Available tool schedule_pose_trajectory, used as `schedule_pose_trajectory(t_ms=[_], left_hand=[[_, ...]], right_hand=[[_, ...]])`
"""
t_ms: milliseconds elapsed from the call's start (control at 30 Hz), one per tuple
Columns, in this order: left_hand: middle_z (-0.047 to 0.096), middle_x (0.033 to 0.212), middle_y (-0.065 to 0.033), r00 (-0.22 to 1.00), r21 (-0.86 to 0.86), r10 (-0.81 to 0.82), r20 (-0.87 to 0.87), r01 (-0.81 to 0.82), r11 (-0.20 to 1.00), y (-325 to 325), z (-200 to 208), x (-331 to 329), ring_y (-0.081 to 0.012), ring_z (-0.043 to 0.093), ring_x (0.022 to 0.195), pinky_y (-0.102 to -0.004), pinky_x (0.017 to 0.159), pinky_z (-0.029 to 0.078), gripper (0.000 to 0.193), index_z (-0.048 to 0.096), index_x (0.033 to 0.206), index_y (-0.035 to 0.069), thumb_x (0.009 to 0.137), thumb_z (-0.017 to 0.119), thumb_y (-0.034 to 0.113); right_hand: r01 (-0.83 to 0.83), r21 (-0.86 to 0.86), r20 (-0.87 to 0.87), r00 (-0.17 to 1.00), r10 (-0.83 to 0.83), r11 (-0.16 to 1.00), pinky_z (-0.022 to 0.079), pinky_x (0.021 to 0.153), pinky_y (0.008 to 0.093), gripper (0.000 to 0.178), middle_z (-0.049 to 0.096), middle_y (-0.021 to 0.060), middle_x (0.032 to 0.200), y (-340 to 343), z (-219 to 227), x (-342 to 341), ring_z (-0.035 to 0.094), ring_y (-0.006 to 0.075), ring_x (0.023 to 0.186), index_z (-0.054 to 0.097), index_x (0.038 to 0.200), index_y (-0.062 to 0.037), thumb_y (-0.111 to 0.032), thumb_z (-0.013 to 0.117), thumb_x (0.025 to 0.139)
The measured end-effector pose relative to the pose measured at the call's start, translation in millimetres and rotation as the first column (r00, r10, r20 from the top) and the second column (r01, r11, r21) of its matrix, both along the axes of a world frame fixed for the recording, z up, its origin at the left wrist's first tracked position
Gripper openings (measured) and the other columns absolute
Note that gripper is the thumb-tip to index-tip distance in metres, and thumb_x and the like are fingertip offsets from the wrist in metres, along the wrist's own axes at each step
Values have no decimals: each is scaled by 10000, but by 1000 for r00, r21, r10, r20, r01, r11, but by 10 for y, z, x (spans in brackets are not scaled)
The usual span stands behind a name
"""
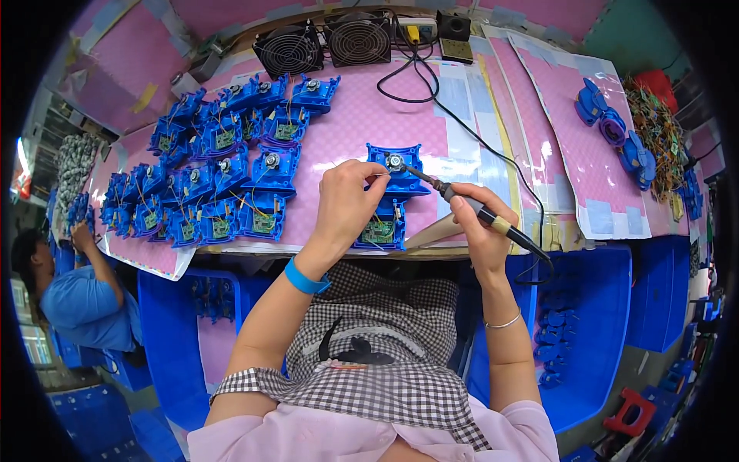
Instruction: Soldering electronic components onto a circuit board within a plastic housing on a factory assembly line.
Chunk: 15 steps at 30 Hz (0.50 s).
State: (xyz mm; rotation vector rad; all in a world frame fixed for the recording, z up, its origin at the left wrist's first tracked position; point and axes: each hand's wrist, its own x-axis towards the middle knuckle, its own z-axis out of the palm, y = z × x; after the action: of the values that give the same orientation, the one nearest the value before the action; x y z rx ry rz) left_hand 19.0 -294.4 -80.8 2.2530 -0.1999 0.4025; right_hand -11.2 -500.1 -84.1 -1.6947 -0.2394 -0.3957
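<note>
A blue plastic housing [412, 183] lies open on the pink work mat in front of me, with a round metal-backed speaker [395, 162] in its upper half. Its lower half carries a green circuit board [379, 231]. My left hand [346, 202] is at the speaker's left, thumb and forefinger pinched on a thin wire; whether it is a lead or solder I cannot make out. In my right hand [485, 219] is a soldering iron [526, 242], held like a pen, its tip at the speaker's right edge.
Several similar blue housings [271, 173] with boards and wires crowd the mat's left. Two black fans [358, 40] and a soldering stand [456, 48] stand behind. The iron's black cable [493, 146] loops across the right. Blue bins [593, 339] flank me. A co-worker [88, 296] sits at far left.
</note>
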Motion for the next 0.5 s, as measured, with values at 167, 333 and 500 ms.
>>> schedule_pose_trajectory(t_ms=[167,333,500], left_hand=[[673,764,-142,1000,-16,-2,13,2,1000,2,-21,16,-241,653,685,-333,641,501,118,714,835,6,755,693,90],[662,751,-159,999,-29,-7,32,8,1000,-13,-4,23,-281,653,679,-366,641,505,119,710,827,5,761,687,101],[667,755,-164,1000,-25,-7,14,8,1000,-25,-1,36,-284,658,687,-366,648,510,126,706,826,1,759,684,106]], right_hand=[[16,3,-7,1000,-16,1000,456,569,197,208,655,72,760,-74,4,-1,589,90,623,667,1010,45,-67,665,834],[53,13,-38,998,-53,999,459,579,206,218,654,73,753,-133,-18,-14,588,96,623,666,1015,46,-75,668,834],[47,35,-73,996,-44,998,457,587,210,224,650,71,749,-137,28,-30,587,100,623,665,1018,48,-81,668,835]])
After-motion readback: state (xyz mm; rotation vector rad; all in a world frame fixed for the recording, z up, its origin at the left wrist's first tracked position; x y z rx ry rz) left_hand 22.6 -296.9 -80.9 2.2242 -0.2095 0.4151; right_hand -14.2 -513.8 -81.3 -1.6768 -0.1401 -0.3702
